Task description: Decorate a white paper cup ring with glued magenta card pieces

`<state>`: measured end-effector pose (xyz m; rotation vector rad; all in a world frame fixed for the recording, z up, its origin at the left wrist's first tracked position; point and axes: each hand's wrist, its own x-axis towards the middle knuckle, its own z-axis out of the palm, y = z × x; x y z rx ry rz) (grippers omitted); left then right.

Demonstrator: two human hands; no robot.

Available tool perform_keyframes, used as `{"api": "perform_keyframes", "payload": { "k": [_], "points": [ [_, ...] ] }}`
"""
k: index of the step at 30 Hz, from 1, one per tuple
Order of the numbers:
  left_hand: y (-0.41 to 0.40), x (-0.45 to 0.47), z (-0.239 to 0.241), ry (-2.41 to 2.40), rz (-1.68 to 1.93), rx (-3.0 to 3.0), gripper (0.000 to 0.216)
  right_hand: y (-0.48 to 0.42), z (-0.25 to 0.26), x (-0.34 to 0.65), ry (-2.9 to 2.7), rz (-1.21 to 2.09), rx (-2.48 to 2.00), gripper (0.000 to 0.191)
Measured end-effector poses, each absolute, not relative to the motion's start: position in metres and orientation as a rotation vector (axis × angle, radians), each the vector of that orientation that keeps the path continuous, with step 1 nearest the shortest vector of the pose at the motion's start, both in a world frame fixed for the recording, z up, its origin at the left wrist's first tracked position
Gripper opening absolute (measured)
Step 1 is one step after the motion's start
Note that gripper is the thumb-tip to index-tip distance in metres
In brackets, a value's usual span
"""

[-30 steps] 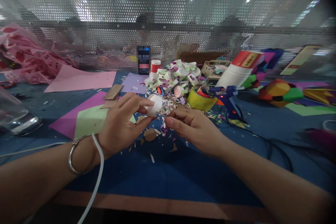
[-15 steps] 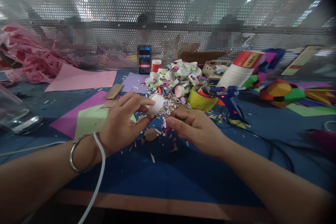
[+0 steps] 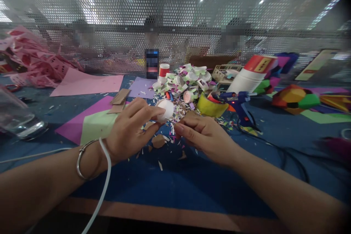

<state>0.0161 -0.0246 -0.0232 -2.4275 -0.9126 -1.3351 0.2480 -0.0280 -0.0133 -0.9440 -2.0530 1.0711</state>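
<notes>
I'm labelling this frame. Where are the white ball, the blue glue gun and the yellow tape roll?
white ball (image 3: 166, 109), head view, its rounded front.
blue glue gun (image 3: 237, 98), head view, its body above the grip.
yellow tape roll (image 3: 208, 108), head view, its outer wall.

A single camera is riding on the person's head, looking forward and down across the blue cloth-covered table (image 3: 170, 186). It is sitting close in. Both bare forearms are entering from the bottom corners, and the left hand (image 3: 128, 131) and right hand (image 3: 208, 137) are meeting just below mid-frame at the small white ball (image 3: 166, 109). Beyond them the view is taking in the heap of white and green paper scraps (image 3: 189, 76), and the perforated grey metal screen (image 3: 175, 25) is filling the upper half. The wide lens is bowing the table's orange-brown near edge (image 3: 164, 214) and darkening the top right corner.
</notes>
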Motion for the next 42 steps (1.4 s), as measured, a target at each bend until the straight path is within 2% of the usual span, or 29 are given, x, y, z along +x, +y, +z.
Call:
{"api": "perform_keyframes", "payload": {
  "k": [13, 20, 24, 29, 37, 42],
  "points": [
    [-0.030, 0.018, -0.023, -0.951, -1.282, -2.393, 0.020, -0.030, -0.006, 0.247, -2.103, 1.047, -0.972, 0.049],
    [-0.029, 0.015, -0.018, -0.801, -1.172, -2.366, 0.020, -0.032, -0.004, 0.246, -2.076, 1.104, -1.031, 0.046],
    [-0.031, 0.017, -0.019, -0.909, -1.192, -2.385, 0.017, -0.031, -0.006, 0.246, -2.073, 1.070, -1.045, 0.046],
    [-0.032, 0.022, -0.024, -1.120, -1.263, -2.478, 0.025, -0.029, -0.008, 0.247, -2.119, 0.947, -1.085, 0.047],
    [-0.028, 0.013, -0.013, -0.757, -0.907, -2.354, 0.015, -0.031, -0.006, 0.246, -2.132, 0.933, -1.120, 0.048],
    [-0.026, 0.016, -0.015, -0.872, -1.042, -2.415, 0.018, -0.029, -0.009, 0.245, -2.125, 0.918, -1.111, 0.051]
  ]
}}
